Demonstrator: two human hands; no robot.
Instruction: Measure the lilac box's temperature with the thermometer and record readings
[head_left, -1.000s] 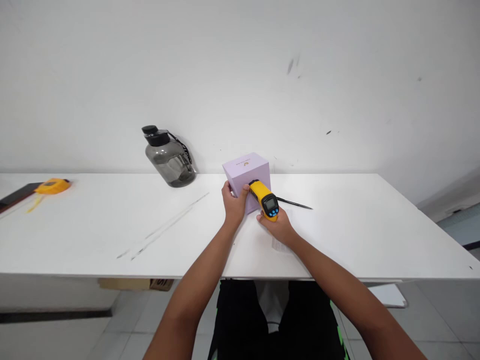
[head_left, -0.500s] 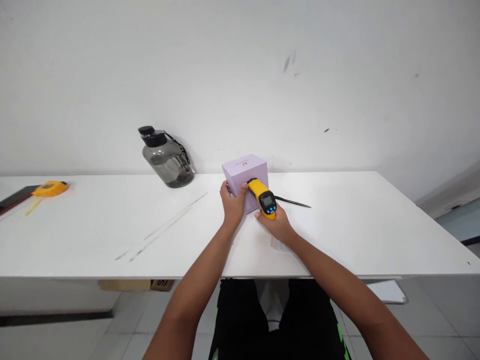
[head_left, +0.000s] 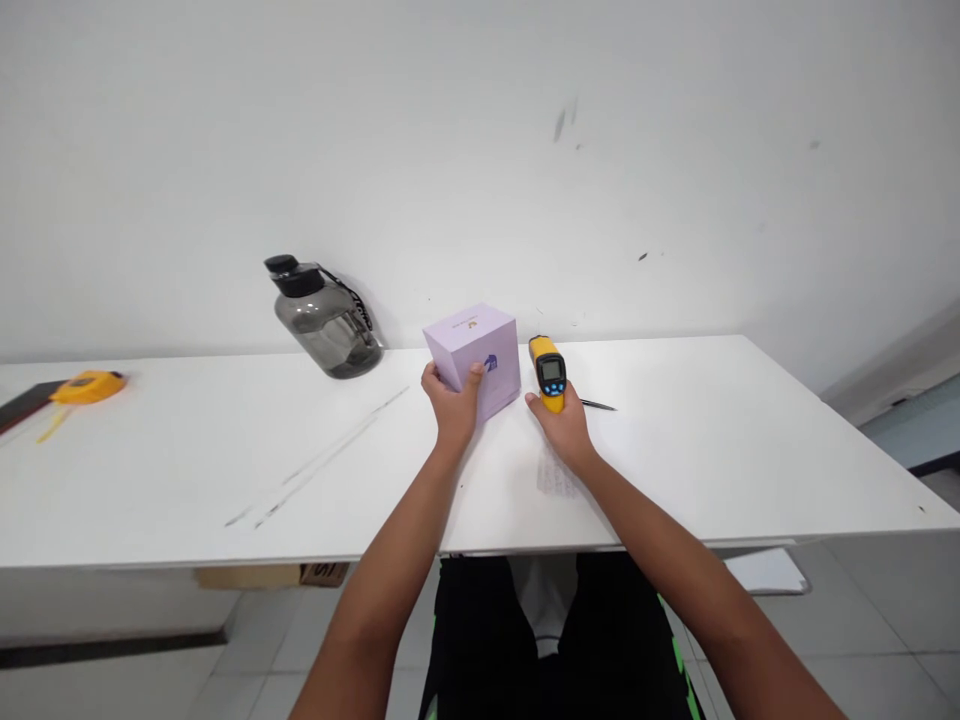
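My left hand (head_left: 454,405) grips the near left corner of a lilac box (head_left: 499,385), its thumb on the front face beside a dark blue logo. The box stands slightly turned on the white table. In my right hand (head_left: 566,428) is a yellow and black infrared thermometer (head_left: 548,368), held by its handle with the screen and blue buttons facing me. It is apart from the box, just to its right. Behind that hand lies a black pen (head_left: 598,405), partly hidden. A slip of paper (head_left: 553,474) with faint writing rests under my right wrist.
A grey water bottle (head_left: 330,325) leans against the wall behind the white table (head_left: 315,520). At the far left, a yellow tape measure (head_left: 90,387) lies by a dark flat object (head_left: 26,405). Beneath the table are a cardboard box (head_left: 251,576) and a white flat item (head_left: 766,572).
My right hand has drawn the thermometer away from the box's front face, to the right, uncovering the blue logo. My left hand still holds the box. The view has shifted slightly.
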